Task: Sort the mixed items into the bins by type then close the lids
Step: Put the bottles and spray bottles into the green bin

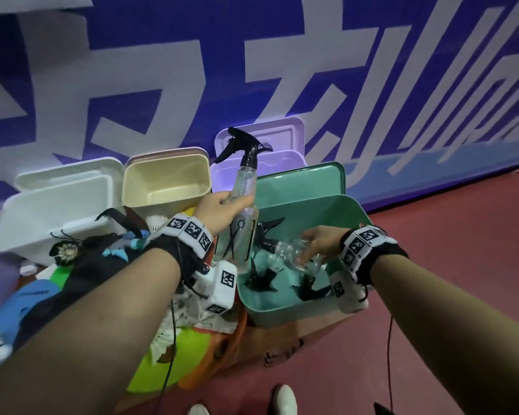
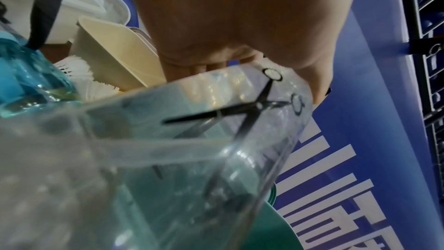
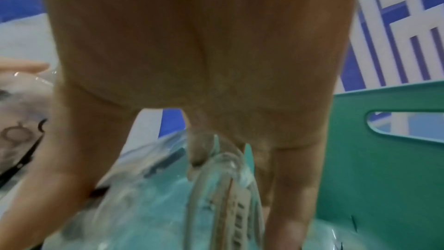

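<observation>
My left hand [image 1: 222,208] grips a clear spray bottle [image 1: 242,211] with a black trigger head, held upright at the left rim of the green bin [image 1: 336,205]. The same bottle [image 2: 192,149], printed with a scissors mark, fills the left wrist view under my left hand [image 2: 240,45]. My right hand [image 1: 321,242] reaches into the green bin and holds a second clear bottle [image 1: 297,256] lying on its side. In the right wrist view my right hand [image 3: 216,83] grips that bottle [image 3: 216,197]. Several black trigger heads [image 1: 259,280] lie in the bin.
A white bin [image 1: 51,217], a cream bin [image 1: 165,181] and a purple bin [image 1: 261,145] stand open against the blue-and-white wall. A pile of mixed items [image 1: 102,256], with a blue bottle [image 2: 28,67] and a white shuttlecock [image 2: 79,71], lies left of the green bin. Red floor [image 1: 447,235] spreads to the right.
</observation>
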`<state>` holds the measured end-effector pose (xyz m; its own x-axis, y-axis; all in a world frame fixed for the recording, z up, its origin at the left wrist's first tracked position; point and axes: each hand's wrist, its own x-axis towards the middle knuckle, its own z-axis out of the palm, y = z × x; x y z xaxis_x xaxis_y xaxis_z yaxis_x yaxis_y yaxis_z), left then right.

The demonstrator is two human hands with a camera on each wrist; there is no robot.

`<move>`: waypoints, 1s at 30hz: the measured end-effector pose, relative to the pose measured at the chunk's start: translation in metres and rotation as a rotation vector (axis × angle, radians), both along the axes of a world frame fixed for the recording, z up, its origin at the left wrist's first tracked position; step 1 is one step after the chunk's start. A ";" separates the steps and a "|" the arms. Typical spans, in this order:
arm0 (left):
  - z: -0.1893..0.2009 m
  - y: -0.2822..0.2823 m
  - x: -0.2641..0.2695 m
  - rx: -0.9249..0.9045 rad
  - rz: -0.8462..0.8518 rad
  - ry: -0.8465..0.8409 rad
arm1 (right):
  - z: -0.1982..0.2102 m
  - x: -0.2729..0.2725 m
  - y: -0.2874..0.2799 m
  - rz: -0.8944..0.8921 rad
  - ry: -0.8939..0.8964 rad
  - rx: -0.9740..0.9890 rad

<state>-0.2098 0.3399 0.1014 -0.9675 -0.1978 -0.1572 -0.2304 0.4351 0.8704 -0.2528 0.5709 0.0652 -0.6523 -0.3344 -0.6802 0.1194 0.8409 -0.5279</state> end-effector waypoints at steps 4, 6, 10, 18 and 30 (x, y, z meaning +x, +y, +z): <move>-0.010 0.006 0.000 -0.006 0.007 -0.049 | -0.013 -0.010 -0.004 0.156 -0.153 0.038; -0.016 0.007 -0.002 -0.010 0.009 -0.083 | -0.016 -0.012 -0.005 0.186 -0.216 0.062; -0.021 0.010 -0.008 -0.011 0.004 -0.116 | -0.022 -0.025 -0.002 0.130 -0.203 0.015; -0.024 0.037 -0.025 -0.092 -0.178 -0.243 | -0.011 -0.045 0.036 -0.294 -0.042 -0.412; -0.069 0.085 -0.043 -0.409 -0.482 -0.478 | -0.017 -0.038 0.063 -0.598 0.218 -0.438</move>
<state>-0.2524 0.4250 0.0324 -0.8070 0.0944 -0.5830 -0.2436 0.8460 0.4743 -0.2907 0.6336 0.0482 -0.9108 -0.0921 -0.4025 0.3425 0.3756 -0.8612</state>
